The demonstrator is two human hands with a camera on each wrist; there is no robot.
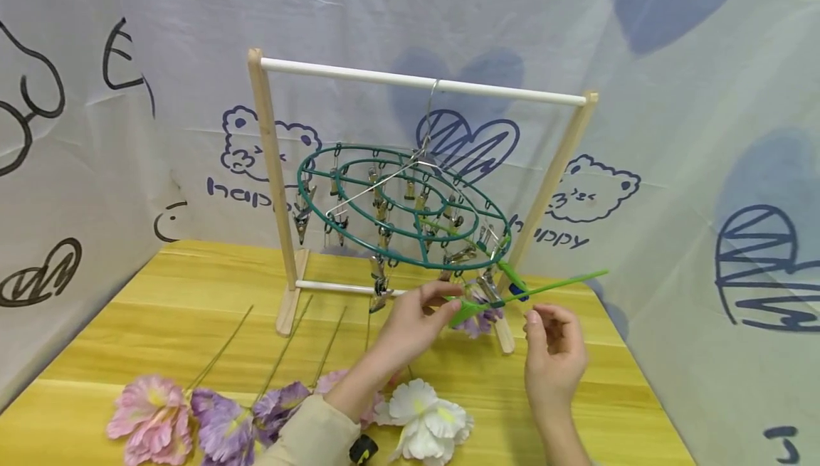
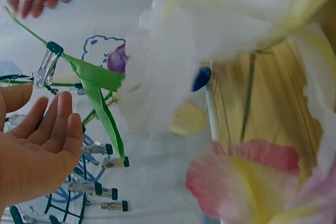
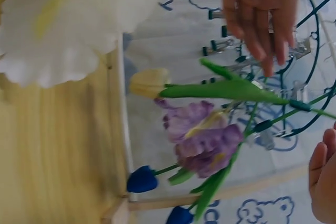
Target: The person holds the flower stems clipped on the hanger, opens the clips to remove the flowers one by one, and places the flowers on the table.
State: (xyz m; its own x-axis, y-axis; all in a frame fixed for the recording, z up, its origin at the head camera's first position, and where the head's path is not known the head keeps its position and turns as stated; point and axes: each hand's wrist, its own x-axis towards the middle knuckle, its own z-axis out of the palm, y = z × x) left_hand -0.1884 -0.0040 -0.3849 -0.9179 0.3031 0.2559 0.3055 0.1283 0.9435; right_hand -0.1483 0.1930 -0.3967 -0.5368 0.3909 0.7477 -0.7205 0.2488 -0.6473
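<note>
A white cloth wall (image 1: 359,25) with blue and black drawings stood behind the rack; near each rack post the handwritten word "happy" could be read. A yellow wood-grain table (image 1: 192,288) was under the pale wooden rack with white bars (image 1: 272,167), from which hung a round, dark-green hanger (image 1: 419,231). Before the rack lay pink, purple and white artificial flowers (image 1: 221,423). Near the rack's right post was a slanting artificial tulip (image 3: 226,91), with pale-yellow bud, bright-green leaves and thin stem. Just beside it, the left hand (image 1: 413,320) had loosely extended fingers; the right hand (image 1: 556,359) was loosely bent. A metal clip (image 2: 48,66) with dark-green tips held the stem.
</note>
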